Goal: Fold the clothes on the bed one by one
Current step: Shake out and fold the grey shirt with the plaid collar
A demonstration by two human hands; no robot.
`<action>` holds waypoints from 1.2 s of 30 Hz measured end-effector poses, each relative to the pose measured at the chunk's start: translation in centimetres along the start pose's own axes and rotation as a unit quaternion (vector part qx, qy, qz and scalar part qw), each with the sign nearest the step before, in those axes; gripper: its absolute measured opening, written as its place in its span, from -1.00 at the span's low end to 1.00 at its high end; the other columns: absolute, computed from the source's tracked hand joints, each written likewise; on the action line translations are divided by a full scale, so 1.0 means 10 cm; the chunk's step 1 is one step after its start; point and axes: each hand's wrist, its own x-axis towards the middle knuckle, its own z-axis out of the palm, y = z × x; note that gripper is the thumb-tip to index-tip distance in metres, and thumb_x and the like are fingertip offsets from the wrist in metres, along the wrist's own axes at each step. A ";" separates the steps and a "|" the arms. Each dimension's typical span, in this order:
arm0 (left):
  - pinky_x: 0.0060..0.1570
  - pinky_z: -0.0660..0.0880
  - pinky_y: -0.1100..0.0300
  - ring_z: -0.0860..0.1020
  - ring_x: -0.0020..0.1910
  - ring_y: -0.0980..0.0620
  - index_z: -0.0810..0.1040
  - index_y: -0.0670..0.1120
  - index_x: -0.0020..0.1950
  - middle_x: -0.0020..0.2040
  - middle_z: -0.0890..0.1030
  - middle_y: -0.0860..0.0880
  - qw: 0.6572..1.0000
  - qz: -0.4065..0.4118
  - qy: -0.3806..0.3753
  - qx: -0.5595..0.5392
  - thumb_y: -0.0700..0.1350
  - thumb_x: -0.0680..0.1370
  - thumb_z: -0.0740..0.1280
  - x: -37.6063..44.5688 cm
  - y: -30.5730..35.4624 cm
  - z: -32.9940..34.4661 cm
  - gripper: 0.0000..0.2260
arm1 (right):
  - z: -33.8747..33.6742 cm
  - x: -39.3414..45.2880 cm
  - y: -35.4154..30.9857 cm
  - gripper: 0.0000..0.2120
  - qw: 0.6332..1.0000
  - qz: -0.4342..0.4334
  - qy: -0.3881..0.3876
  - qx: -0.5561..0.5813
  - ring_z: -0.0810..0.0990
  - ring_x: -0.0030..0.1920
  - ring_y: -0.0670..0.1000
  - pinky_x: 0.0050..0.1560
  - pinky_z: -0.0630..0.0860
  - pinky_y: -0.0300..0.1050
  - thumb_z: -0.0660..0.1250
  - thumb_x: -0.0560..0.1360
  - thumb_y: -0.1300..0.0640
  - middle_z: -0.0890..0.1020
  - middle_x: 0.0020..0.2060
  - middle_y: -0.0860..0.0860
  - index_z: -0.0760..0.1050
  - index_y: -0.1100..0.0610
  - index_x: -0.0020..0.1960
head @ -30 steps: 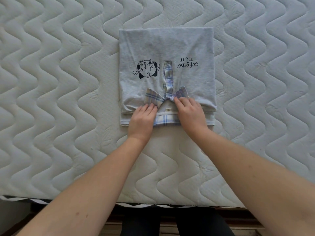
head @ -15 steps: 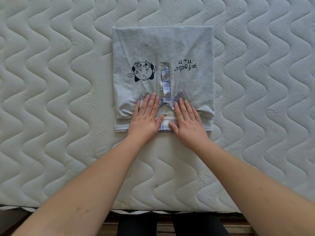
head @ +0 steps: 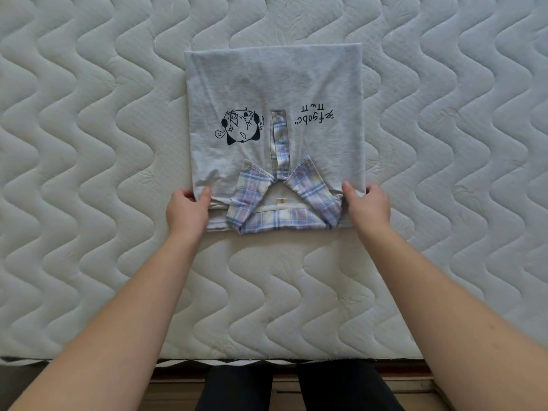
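The grey shirt (head: 272, 93) lay folded into a neat rectangle near the middle of the bed (head: 89, 173), plaid collar (head: 284, 203) and printed front turned up toward the person, probably so the finished fold showed its tidy face. The left hand (head: 186, 213) pinched the near left corner and the right hand (head: 367, 210) pinched the near right corner, each grip closed on fabric with thumb on top and fingers tucked beneath. Judged: holding both corners at the collar end would let the stacked layers lift or slide together without slipping apart.
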 end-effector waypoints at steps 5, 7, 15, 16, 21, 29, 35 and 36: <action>-0.09 0.39 0.06 0.58 0.03 -0.24 0.57 -0.25 0.09 0.03 0.64 -0.26 0.997 0.057 -0.041 0.038 0.03 0.61 0.29 -0.02 -0.06 -0.05 -0.67 | 0.00 -0.03 0.04 -0.52 0.999 -0.033 -0.005 -0.005 0.55 0.16 0.21 0.05 0.41 -0.02 0.32 0.55 -0.11 0.60 0.13 0.20 0.45 0.27 0.24; -0.08 0.41 0.02 0.58 0.02 -0.26 0.56 -0.27 0.09 0.01 0.63 -0.28 0.995 0.083 -0.037 0.041 0.01 0.62 0.29 -0.09 -0.09 -0.03 -0.68 | -0.02 -0.03 0.09 -0.65 0.998 -0.061 -0.015 0.016 0.56 0.08 0.20 -0.06 0.38 -0.05 0.33 0.56 -0.05 0.61 0.01 0.18 0.48 0.24 0.10; -0.05 0.53 -0.10 0.62 -0.11 -0.18 0.56 -0.16 -0.08 -0.13 0.65 -0.21 0.993 0.034 -0.088 -0.076 -0.04 0.63 0.30 -0.75 -0.30 0.25 -0.79 | -0.39 0.10 0.40 -0.80 0.995 -0.071 -0.003 0.071 0.61 -0.10 0.17 -0.20 0.34 -0.10 0.36 0.54 0.00 0.64 -0.21 0.10 0.59 0.15 -0.07; 0.00 0.54 -0.07 0.63 -0.10 -0.12 0.56 -0.09 -0.09 -0.10 0.67 -0.16 0.989 0.009 -0.106 -0.105 -0.05 0.62 0.31 -0.91 -0.30 0.33 -0.84 | -0.47 0.15 0.44 -0.79 0.995 -0.071 0.001 0.073 0.61 -0.12 0.16 -0.20 0.35 -0.10 0.37 0.54 -0.01 0.64 -0.20 0.10 0.59 0.14 -0.06; 0.02 0.53 0.04 0.61 -0.06 -0.04 0.56 -0.12 0.01 -0.03 0.66 -0.12 0.965 -0.069 -0.194 -0.165 -0.08 0.61 0.33 -1.73 -0.28 0.88 -0.89 | -0.92 0.45 0.69 -0.84 0.995 -0.068 0.035 0.071 0.58 -0.13 0.10 -0.18 0.35 -0.12 0.39 0.51 0.01 0.63 -0.20 0.07 0.60 0.11 -0.04; -0.08 0.56 0.22 0.63 -0.09 0.05 0.62 -0.18 0.03 -0.06 0.68 -0.08 0.921 -0.129 -0.315 -0.190 -0.15 0.59 0.36 -2.79 0.11 1.71 -0.88 | -1.59 0.80 1.15 -0.81 0.991 -0.073 0.083 0.078 0.62 -0.03 0.00 -0.16 0.33 -0.22 0.42 0.49 0.02 0.70 -0.08 0.04 0.66 0.06 0.05; -0.11 0.58 0.12 0.64 -0.16 0.02 0.62 -0.13 -0.03 -0.07 0.68 -0.09 0.896 -0.135 -0.404 -0.124 -0.12 0.59 0.36 -3.33 0.35 2.18 -0.90 | -2.05 1.10 1.37 -0.75 0.989 -0.094 0.100 0.059 0.61 0.08 0.05 -0.04 0.38 -0.22 0.44 0.47 0.07 0.69 0.02 0.07 0.64 0.08 0.13; -0.12 0.59 0.08 0.64 -0.18 0.00 0.61 -0.15 -0.02 -0.07 0.68 -0.11 0.889 -0.135 -0.430 -0.085 -0.10 0.61 0.32 -3.36 0.40 2.21 -0.86 | -2.08 1.13 1.44 -0.71 0.990 -0.095 0.097 0.049 0.60 0.12 0.06 -0.01 0.36 -0.25 0.44 0.47 0.10 0.67 0.07 0.07 0.62 0.10 0.18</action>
